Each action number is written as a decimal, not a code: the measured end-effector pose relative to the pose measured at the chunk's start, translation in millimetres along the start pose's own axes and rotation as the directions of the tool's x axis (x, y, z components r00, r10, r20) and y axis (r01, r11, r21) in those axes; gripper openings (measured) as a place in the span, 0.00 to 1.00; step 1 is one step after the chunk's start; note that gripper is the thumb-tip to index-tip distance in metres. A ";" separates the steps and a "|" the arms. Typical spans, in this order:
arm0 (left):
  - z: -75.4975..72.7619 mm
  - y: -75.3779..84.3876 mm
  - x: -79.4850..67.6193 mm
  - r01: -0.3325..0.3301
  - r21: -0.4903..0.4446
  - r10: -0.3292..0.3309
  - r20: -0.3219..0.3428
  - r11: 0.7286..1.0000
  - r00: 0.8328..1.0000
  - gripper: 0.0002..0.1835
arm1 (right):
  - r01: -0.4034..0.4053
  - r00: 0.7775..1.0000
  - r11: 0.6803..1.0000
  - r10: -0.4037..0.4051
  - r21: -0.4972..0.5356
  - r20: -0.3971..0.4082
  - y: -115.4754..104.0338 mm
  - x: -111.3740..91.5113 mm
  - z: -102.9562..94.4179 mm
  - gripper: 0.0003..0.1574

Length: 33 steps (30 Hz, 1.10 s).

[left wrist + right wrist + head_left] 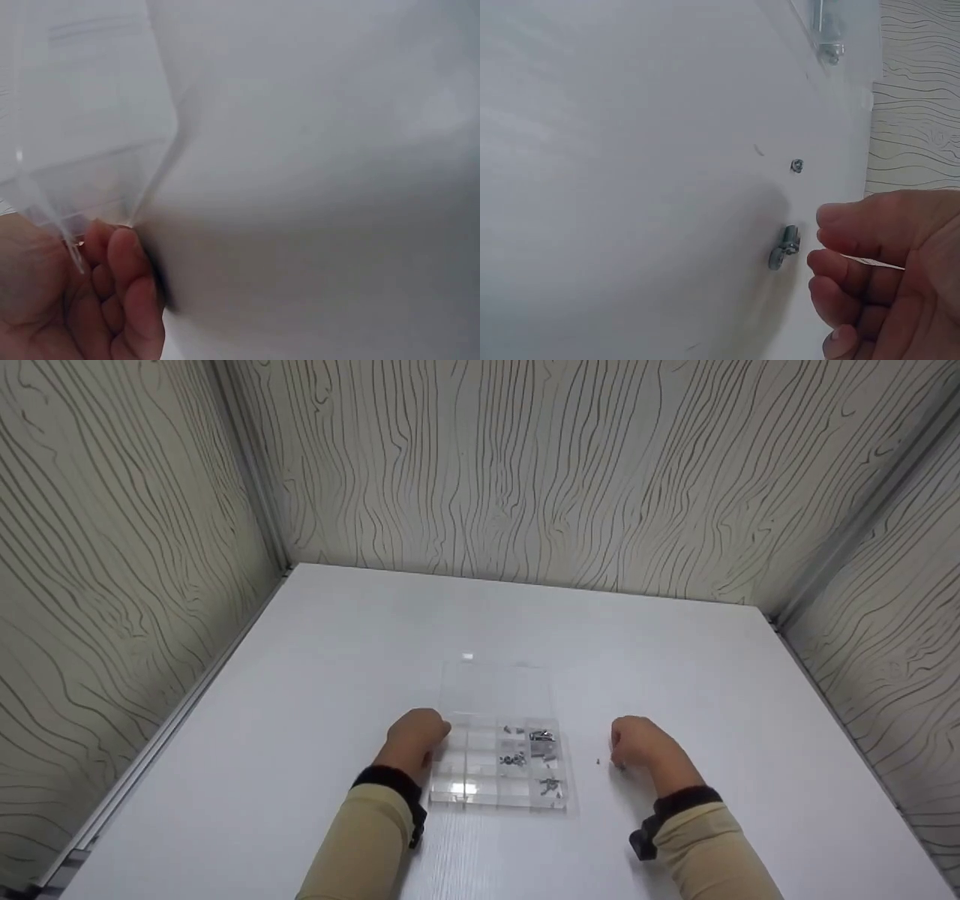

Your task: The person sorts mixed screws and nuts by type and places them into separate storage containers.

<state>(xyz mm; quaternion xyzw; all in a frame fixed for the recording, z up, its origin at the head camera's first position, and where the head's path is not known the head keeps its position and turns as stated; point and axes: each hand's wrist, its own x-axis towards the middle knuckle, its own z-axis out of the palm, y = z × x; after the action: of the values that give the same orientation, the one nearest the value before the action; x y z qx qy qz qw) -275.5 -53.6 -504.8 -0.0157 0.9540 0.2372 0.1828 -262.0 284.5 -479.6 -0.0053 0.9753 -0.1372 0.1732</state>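
A clear plastic compartment box [480, 801] lies on the white table with its transparent lid [495, 688] folded back. My left hand [417, 739] grips the box's left side; in the left wrist view, the curled fingers [129, 259] meet its edge. To the right of the box, my right hand [643, 748] hovers low with curled fingers, its thumb and forefinger slightly apart and nothing visible between them. Just beyond those fingertips lies a small metal screw [791, 238] touching a roundish metal piece [777, 259]. A separate small metal fastener [797, 165] sits nearer the box.
Several compartments on the box's right hold loose hardware: shiny pins [541, 736], small nut-like pieces [513, 760] and screws [550, 785]. The white tabletop [360, 637] extends around the box. Wood-grain panels [510, 472] stand behind and at both sides.
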 end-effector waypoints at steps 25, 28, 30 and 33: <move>0.7 -1.2 2.4 0.008 -0.031 -0.007 0.013 1.000 1.000 0.19 | 0.033 0.998 0.987 -0.041 -0.157 -0.048 0.6 -2.9 16.6 0.04; 1.3 -1.5 3.2 0.007 -0.017 -0.007 0.013 1.000 1.000 0.19 | 0.038 0.998 0.987 -0.046 -0.158 -0.047 1.5 -2.0 18.4 0.04; 1.5 -1.3 3.1 0.008 -0.011 -0.008 0.011 1.000 1.000 0.19 | 0.045 0.997 0.985 -0.054 -0.165 -0.048 1.8 -2.0 19.2 0.04; 1.3 -0.5 2.4 0.003 0.000 -0.003 0.008 1.000 1.000 0.19 | 0.048 0.997 0.988 -0.055 -0.148 -0.046 -0.1 -2.9 18.7 0.05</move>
<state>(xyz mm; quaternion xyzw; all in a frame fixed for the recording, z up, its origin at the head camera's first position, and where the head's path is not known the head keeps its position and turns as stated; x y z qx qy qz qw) -277.3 -53.3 -506.9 -0.0162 0.9531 0.2372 0.1871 -253.0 279.5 -495.4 -0.0398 0.9863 -0.0696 0.1443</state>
